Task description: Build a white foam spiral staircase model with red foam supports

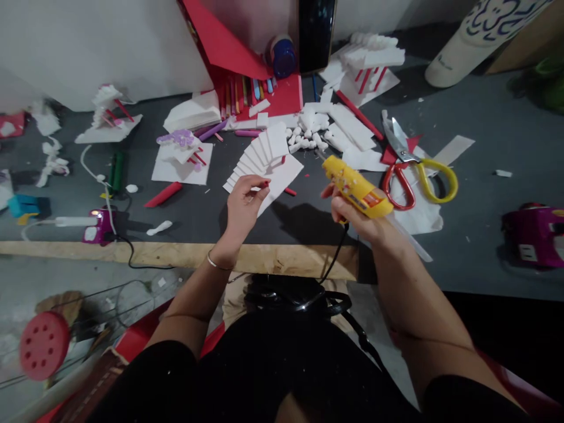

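Note:
My right hand (350, 212) is wrapped round a yellow hot glue gun (359, 187), its nozzle pointing up and left; a clear glue stick (412, 238) sticks out behind. In a pinch, my left hand (247, 202) holds a small red stick (267, 183), most of it hidden by the fingers. Under and beyond that hand lies a white card (286, 176) with overlapping white strips (257, 154) fanned at its upper left. One short red piece (283, 159) is on the card, and another red stick (290, 192) lies by its right edge.
Red-and-yellow-handled scissors (399, 138) lie at the right among paper scraps. White rolled bits (308, 138) are heaped past the card. Small paper models (180, 144) stand left, one (370, 64) at the back. A phone (315, 35) and bottle (467, 47) stand behind.

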A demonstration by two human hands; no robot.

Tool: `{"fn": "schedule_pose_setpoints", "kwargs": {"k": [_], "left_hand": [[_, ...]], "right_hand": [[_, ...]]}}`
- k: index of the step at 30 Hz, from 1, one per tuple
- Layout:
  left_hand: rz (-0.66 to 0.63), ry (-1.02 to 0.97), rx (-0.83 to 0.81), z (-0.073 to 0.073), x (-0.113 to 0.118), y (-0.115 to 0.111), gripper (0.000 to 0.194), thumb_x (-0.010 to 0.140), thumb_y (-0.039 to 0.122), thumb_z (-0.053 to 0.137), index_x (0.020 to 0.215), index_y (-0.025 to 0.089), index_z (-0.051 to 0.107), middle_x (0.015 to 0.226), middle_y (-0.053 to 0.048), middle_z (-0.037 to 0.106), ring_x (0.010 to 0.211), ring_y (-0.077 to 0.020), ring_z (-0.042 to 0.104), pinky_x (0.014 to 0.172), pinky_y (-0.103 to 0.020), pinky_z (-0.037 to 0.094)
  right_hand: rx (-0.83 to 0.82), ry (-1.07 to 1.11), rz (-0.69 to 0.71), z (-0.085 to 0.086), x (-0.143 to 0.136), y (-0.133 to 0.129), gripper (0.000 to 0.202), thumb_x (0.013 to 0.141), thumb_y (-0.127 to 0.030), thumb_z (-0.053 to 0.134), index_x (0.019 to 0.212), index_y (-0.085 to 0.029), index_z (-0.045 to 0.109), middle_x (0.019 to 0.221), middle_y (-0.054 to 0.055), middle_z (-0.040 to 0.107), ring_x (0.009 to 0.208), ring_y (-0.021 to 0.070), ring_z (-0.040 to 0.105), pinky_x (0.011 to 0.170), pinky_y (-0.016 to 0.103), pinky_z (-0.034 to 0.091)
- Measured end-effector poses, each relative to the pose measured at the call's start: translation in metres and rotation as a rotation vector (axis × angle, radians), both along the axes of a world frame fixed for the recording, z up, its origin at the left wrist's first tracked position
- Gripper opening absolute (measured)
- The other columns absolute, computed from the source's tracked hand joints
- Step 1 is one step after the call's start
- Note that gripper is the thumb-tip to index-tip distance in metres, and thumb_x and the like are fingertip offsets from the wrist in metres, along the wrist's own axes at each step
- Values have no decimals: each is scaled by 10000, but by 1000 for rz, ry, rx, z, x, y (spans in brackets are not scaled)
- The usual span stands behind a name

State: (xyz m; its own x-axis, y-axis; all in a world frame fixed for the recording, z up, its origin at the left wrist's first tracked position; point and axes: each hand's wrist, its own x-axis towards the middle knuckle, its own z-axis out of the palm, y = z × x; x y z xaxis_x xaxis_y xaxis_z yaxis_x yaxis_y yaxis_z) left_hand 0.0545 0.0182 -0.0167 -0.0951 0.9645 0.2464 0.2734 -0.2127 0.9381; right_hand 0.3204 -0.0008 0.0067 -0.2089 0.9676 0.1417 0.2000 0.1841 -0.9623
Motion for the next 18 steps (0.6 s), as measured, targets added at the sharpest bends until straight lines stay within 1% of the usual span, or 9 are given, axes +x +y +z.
{"fn": "schedule_pose_setpoints", "kwargs": {"k": [2, 5, 7, 9, 12, 14, 16, 18], "left_hand": [[6, -173, -101, 3, 4, 3, 137, 812, 291, 821, 875, 201, 739, 928, -25, 732, 843, -115, 674, 723, -225, 545], [-52, -448, -305, 12, 10, 6, 195, 795, 298, 845, 842, 202, 682, 835, -3, 711, 713, -85, 631, 662, -208, 519], [-95, -573, -406, 19, 14, 6, 227, 779, 279, 863, 825, 203, 653, 813, 6, 703, 695, -77, 627, 652, -194, 516], [-116, -649, -475, 24, 16, 6, 247, 757, 236, 874, 819, 204, 637, 812, 14, 698, 698, -69, 633, 642, -176, 515], [-118, -693, -507, 25, 17, 5, 263, 735, 184, 881, 804, 201, 629, 797, 27, 689, 690, -55, 631, 621, -153, 502], [-130, -696, -493, 22, 19, 4, 282, 716, 190, 908, 793, 199, 637, 767, 35, 679, 679, -51, 625, 603, -144, 488], [-161, -698, -467, 19, 20, 4, 321, 685, 227, 954, 790, 198, 652, 740, 41, 669, 670, -50, 620, 594, -140, 480], [-187, -702, -438, 16, 21, 3, 362, 653, 276, 991, 801, 197, 670, 742, 42, 670, 671, -50, 618, 596, -142, 480]], "right_hand": [[22, -27, 63, 6, -5, -3, 257, 955, -521, 671, 907, -268, 667, 843, 37, 733, 598, 167, 640, 552, 339, 552], [214, -121, 120, 8, -9, -2, 230, 964, -479, 672, 902, -258, 659, 861, 40, 735, 711, 187, 697, 649, 342, 568], [355, -193, 120, 6, -11, 0, 273, 972, -512, 657, 900, -249, 639, 880, 47, 731, 763, 189, 694, 684, 337, 552], [463, -260, 86, 1, -11, 1, 341, 975, -575, 634, 876, -250, 607, 847, 43, 707, 733, 184, 644, 673, 339, 517], [585, -318, 21, -4, -11, 2, 424, 997, -633, 556, 804, -257, 544, 704, 15, 596, 637, 177, 519, 637, 352, 453], [621, -339, -1, -5, -10, 3, 460, 1020, -639, 496, 761, -259, 503, 651, 0, 523, 599, 170, 454, 615, 354, 418], [625, -344, 1, -6, -10, 3, 479, 1030, -640, 471, 738, -260, 479, 636, -4, 497, 590, 166, 434, 601, 350, 399], [587, -330, 23, -5, -10, 3, 491, 1018, -657, 492, 730, -259, 489, 636, -1, 509, 600, 168, 452, 596, 346, 398]]}}
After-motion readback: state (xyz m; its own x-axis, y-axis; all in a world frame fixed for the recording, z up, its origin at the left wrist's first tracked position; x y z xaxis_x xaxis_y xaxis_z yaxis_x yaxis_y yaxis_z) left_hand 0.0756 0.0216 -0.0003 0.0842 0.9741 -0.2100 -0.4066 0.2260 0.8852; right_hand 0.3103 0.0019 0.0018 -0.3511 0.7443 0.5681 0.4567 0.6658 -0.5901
